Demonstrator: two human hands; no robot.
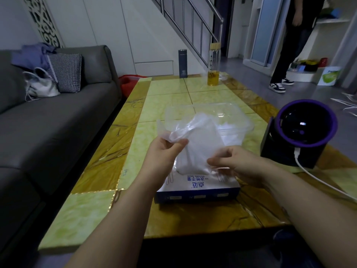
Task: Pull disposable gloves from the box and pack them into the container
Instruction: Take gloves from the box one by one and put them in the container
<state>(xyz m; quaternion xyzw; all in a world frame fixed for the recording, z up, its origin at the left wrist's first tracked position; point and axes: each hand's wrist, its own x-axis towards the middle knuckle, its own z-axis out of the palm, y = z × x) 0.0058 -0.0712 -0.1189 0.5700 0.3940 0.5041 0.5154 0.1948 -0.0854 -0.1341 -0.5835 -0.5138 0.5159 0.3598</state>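
Thin, cloudy plastic is what both hands are busy with: a limp disposable glove (195, 140) hangs in the air just above the blue and white box (199, 187), which lies flat on the yellow-green worktop (83, 215) close to the person. The left hand (164, 151) has its grip pinched shut on a gathered upper edge of the glove, thumb against fingers, while the right hand (231, 161) has its grip closed on the lower edge, near where the film meets the top of the box. Whether that lower edge is clear of the box opening I cannot tell, since the film and the fingers cover it. Just beyond, touching nothing that I can see, stands the clear container (239, 120), open at the top, with what looks like pale film already lying in it. To my eye the glove weighs almost nothing, has no stiffness at all, and is slick, so it will crumple, cling and billow rather than keep a shape. A firm pinch on a bunched edge, as the left hand has now, looks the surest hold. Over at the right a black and purple fan (301, 132) faces this way, and any draught from it might well lift such flimsy stuff.
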